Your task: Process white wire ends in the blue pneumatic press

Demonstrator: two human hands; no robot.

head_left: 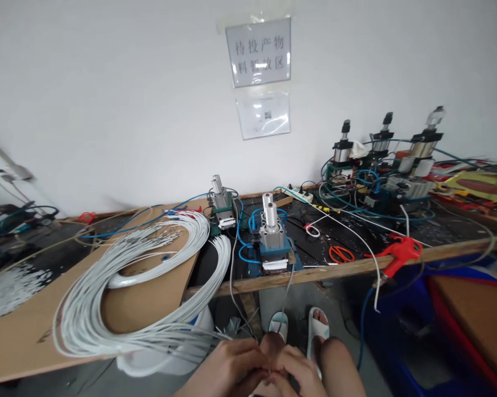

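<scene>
My left hand [227, 368] and my right hand [294, 372] meet at the bottom edge, fingers closed together over my knee. Thin white wires [198, 337] run from the big looped wire bundle [119, 286] toward my left hand; whether the fingers pinch their ends is hidden. The bundle lies on a cardboard sheet [149, 300] at the bench's left. Straight ahead on the bench stands a small pneumatic press [271, 237] with a blue base, and a second press [221, 209] sits behind it.
Orange scissors [341, 254], a red air gun [399, 252] on the wooden bench edge [335, 270], and a power strip [300, 193]. Three more pneumatic machines [383, 160] at the right back. A blue crate [401, 325] below right. My sandalled feet [302, 328] are on the floor.
</scene>
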